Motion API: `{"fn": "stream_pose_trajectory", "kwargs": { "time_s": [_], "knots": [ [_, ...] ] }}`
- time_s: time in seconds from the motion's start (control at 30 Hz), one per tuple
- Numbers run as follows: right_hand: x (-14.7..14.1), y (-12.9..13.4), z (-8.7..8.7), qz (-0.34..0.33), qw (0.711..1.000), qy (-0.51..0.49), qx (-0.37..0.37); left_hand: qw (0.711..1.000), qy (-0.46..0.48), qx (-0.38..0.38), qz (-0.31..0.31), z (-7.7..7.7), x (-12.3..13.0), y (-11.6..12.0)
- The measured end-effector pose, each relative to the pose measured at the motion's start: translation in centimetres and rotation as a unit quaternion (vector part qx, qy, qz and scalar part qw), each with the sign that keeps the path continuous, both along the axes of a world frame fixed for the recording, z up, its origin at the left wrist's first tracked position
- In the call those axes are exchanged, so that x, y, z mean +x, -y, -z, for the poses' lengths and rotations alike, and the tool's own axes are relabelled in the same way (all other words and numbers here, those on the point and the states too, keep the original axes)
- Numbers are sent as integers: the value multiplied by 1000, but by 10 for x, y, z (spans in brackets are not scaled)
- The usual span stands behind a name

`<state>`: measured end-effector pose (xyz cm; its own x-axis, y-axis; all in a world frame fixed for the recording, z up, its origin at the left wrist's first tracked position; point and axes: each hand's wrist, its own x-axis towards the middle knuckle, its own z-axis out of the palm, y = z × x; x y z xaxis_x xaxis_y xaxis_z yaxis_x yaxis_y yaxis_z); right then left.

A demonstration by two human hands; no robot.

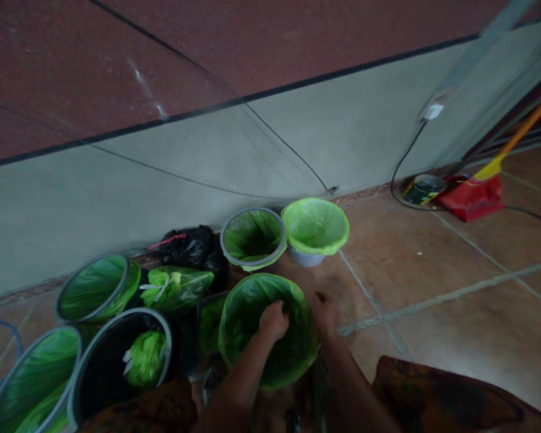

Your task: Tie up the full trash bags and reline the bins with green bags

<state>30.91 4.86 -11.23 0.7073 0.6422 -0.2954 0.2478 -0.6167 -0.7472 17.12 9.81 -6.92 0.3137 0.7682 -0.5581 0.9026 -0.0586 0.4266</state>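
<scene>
Between my legs stands a bin lined with a green plastic bag (293, 367), the bag folded over its rim. My left hand (274, 320) is inside its mouth, closed in a fist over the liner, with no object showing in it. Just outside the rim on the right is my right hand (324, 314), its fingers curled and slightly blurred; whether they pinch the bag's edge is hidden. Behind this bin are a grey-rimmed bin (252, 263) with a green liner and a pale grey bin (307, 257) with a light green liner folded over it.
Left are several lined bins, including a black-lined one (100, 361) holding a green bundle (146, 361). A tied green bag (180, 288) and black bag (198, 246) lie near the wall (180, 174). Right are a tin (421, 191), red dustpan (473, 198) and black cable (394, 180).
</scene>
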Motion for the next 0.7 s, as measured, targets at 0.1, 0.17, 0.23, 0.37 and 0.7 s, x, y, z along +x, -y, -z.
{"fn": "stream_pose_trajectory", "kwargs": {
  "time_s": [0.1, 0.17, 0.23, 0.37, 0.7],
  "knots": [
    [-2, -24, -25, -25, 997, 18, 64, 987, -4, 159, -38, -20, -28, -11],
    [-9, -41, -36, -125, 989, 36, 73, 957, -25, 274, -92, -31, -47, -23],
    [-18, -54, -40, -225, 972, 63, 17, 935, -74, 323, -128, -35, -63, -35],
    [-28, -60, -33, -330, 926, 120, -135, 962, -175, 184, -103, -22, -89, -52],
    [-26, -60, -28, -341, 898, 158, -226, 971, -205, 97, -76, -7, -101, -53]
  ]
}}
